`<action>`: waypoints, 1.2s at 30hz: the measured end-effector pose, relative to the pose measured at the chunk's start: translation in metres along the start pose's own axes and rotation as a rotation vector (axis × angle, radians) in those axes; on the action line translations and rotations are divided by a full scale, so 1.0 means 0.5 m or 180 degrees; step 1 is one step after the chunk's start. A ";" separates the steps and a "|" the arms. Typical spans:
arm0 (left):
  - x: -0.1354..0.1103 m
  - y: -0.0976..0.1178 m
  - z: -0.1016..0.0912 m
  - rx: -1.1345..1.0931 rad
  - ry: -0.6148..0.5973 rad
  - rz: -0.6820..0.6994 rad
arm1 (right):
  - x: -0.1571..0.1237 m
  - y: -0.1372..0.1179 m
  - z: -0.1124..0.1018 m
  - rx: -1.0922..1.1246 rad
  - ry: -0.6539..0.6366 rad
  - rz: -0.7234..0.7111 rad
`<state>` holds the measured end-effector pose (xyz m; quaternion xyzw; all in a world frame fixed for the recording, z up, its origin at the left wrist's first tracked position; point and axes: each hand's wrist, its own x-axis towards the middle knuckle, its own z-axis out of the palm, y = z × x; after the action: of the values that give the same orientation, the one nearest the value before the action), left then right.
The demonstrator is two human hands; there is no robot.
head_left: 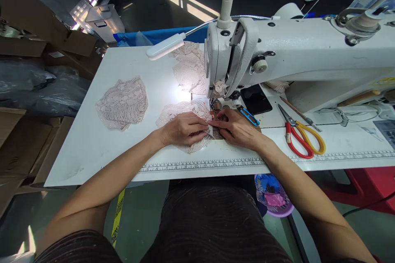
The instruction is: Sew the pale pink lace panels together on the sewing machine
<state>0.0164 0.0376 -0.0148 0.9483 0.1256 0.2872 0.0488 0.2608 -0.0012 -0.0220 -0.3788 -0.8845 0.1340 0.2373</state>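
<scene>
My left hand (182,128) lies on a pale pink lace piece (182,111) on the white table, fingers pressed down on its right edge. My right hand (236,127) rests beside it, fingers extended and pinching the same lace edge just in front of the presser foot (216,104) of the white sewing machine (296,55). The fingertips of both hands meet at the lace edge. The lace under the palms is hidden.
A stack of lace pieces (123,102) lies at the left, another pile (189,68) behind the machine head. Red and yellow scissors (300,137), blue thread snips (249,116) and a black phone (256,99) lie to the right. A lamp (165,46) shines down. Cardboard boxes (27,144) stand at left.
</scene>
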 end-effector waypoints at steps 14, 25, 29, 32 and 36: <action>0.001 -0.025 -0.004 0.1069 -0.0697 -0.0197 | 0.011 -0.027 -0.006 -0.0521 0.0026 -0.0008; -0.004 -0.022 0.003 0.0968 -0.0621 -0.0339 | 0.010 -0.027 -0.003 -0.0405 0.0019 0.0044; -0.002 -0.023 0.002 0.0932 -0.0649 -0.0383 | 0.010 -0.027 -0.004 -0.0417 0.0040 -0.0003; -0.001 -0.024 0.000 0.0885 -0.0674 -0.0398 | 0.009 -0.028 -0.004 -0.0437 0.0054 -0.0001; 0.001 -0.019 -0.003 0.0817 -0.0729 -0.0532 | 0.009 -0.028 -0.002 -0.0466 0.0018 0.0065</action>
<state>0.0141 0.0468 -0.0151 0.9595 0.2331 0.1540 -0.0349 0.2501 -0.0073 -0.0142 -0.4045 -0.8873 0.0703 0.2101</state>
